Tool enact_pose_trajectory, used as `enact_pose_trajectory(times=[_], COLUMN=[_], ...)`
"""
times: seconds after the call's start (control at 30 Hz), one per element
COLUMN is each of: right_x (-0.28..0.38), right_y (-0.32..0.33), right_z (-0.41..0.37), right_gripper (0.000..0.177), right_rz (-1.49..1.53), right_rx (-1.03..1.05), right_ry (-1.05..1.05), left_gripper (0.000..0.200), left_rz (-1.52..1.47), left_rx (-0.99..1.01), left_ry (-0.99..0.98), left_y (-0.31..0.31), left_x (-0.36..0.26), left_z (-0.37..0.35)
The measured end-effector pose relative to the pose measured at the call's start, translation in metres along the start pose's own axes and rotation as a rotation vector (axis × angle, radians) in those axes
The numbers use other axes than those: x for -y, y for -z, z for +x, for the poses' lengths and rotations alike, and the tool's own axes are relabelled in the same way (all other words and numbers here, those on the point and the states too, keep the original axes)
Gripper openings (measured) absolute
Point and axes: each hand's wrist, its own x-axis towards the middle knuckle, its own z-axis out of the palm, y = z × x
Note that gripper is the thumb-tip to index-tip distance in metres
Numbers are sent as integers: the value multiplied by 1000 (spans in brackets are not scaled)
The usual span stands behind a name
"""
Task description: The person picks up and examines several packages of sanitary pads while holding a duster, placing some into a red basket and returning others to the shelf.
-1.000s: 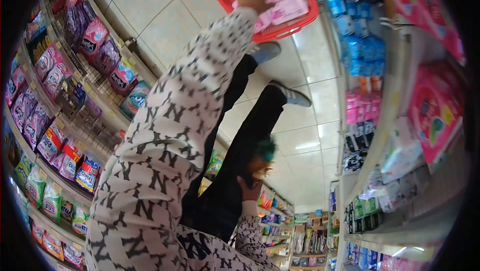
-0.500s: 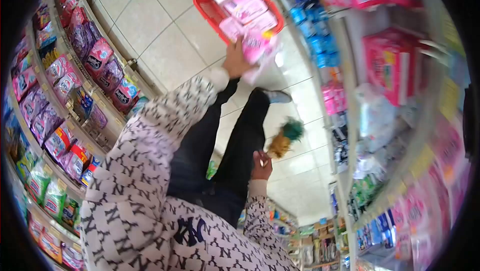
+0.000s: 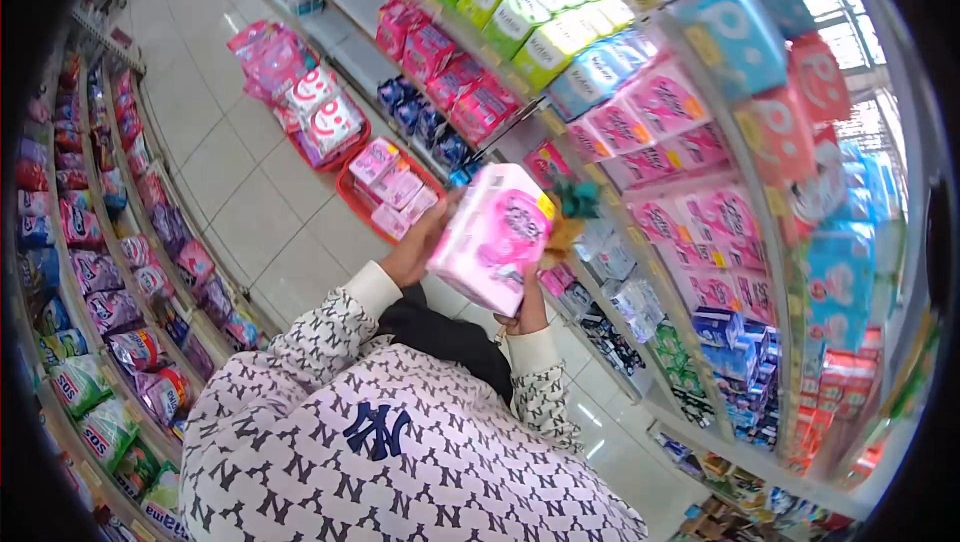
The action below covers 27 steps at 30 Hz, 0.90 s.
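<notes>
A pink-and-white tissue pack (image 3: 497,237) is raised in front of my chest, tilted, its printed face up. My left hand (image 3: 424,244) is closed on its left side. At its lower right corner my right hand (image 3: 528,307) grips it, the fingers partly hidden. A duster with green and yellow-orange fluff (image 3: 577,200) sticks out behind the pack on the right; its handle is hidden, though it appears to be in my right hand. Beyond the pack, a red basket (image 3: 347,190) on the floor contains several similar pink packs.
Another red basket with white-and-red packs (image 3: 328,117) stands farther along the tiled floor (image 3: 225,147). Close on my right is a tall shelf (image 3: 640,192) of pink, green and blue packs. Shelves of bagged detergents (image 3: 105,292) curve along my left.
The tissue pack has come up from the basket to my chest in my left hand. My right hand, with the duster, has moved up and taken hold of it too. My view has turned toward the right shelf.
</notes>
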Motion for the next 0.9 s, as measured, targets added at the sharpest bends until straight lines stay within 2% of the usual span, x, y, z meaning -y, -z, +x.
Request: enact_pose_trajectory(times=[0.07,0.1,0.17,0.2,0.23,0.27,0.3,0.33,0.4,0.43,0.47,0.5,0.53,0.6,0.67,0.73,0.77,0.8,0.87,0.9], right_x=[3,-3,10,7,-5,-2,1,8,9,7,6,12,10,24,23,58,53,22,19,13], right_y=[1,15,48,91,153,175,189,189,176,168,158,138,126,120,170,177,169,182,139,144], right_z=[-17,-19,-48,-55,-54,-74,-93,-119,-148,-159,-174,-188,-188,-196,-167,-186,-194,-188,-221,-216], right_gripper=[50,33,26,22,23,26,29,31,29,28,27,24,24,23,25,27,28,26,24,24], right_rz=[-197,-348,-390,-435,-424,-479,-498,-480,-758,-888,-1014,-1170,-1275,-1482,-1315,-1161,-1139,-1129,-1386,-1306], right_rx=[-34,-121,-322,-406,-338,-445,-509,-548,-412,-348,-284,-141,-12,-11,-297,-642,-658,-539,-176,-244], right_ry=[149,419,518,577,649,587,587,507,661,723,782,738,854,739,1003,639,676,846,655,700], left_gripper=[61,56,54,53,51,50,49,50,52,53,55,57,59,58,57,56,55,55,54,53], left_rz=[-362,-482,-48,128,312,490,130,23,-195,-259,-147,-34,77,150,127,100,91,88,86,99], left_rx=[65,123,190,156,109,52,8,16,14,42,83,124,164,212,222,217,217,218,208,202], left_ry=[154,174,-135,-205,-271,-331,-155,-96,22,71,64,53,37,63,137,195,205,210,241,253], left_y=[10,6,-4,-18,-33,-48,-61,-65,-72,-51,-58,-65,-71,-73,-73,-77,-74,-73,-64,-58], left_x=[16,13,27,24,20,17,20,28,45,64,68,73,77,92,110,122,122,124,124,126], left_z=[-13,-19,-38,-44,-50,-56,-59,-64,-75,-70,-73,-77,-81,-72,-62,-55,-54,-51,-54,-54])
